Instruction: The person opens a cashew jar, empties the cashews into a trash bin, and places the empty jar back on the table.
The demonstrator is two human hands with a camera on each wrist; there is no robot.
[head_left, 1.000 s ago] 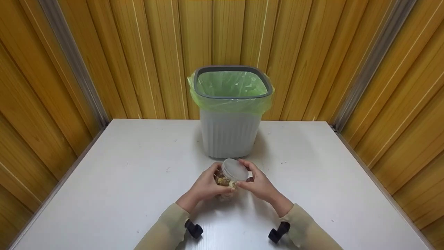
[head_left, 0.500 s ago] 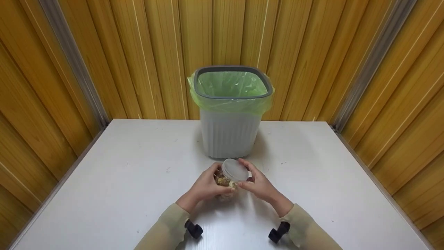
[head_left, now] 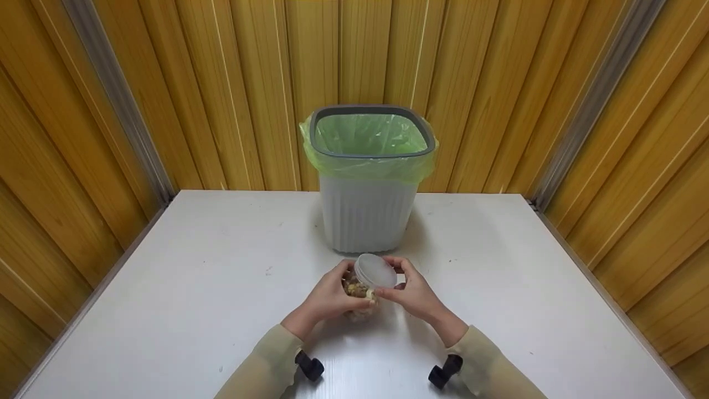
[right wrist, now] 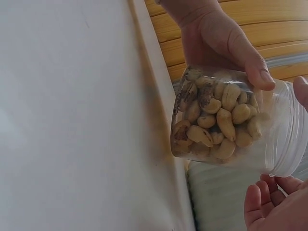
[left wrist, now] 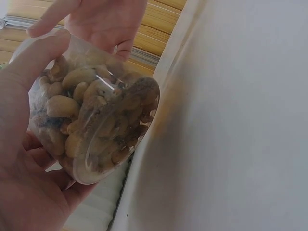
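Straight ahead, the ribbed trash bin [head_left: 365, 216] blocks our reach just beyond the jar of cashews [right wrist: 216, 120]. To either side of it we could pass a hand over the white tabletop [head_left: 221, 260] until the wood-grain panels [head_left: 255, 94] stop us at the back and flanks. The left hand [head_left: 329, 293] and, at the lid [head_left: 376, 271], the right hand [head_left: 414, 292] hem the jar in.

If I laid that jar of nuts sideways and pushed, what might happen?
The clear jar would probably roll, since its body is round. It looks stiff, undented beneath the left hand. The nuts would likely shift, being separate pieces.
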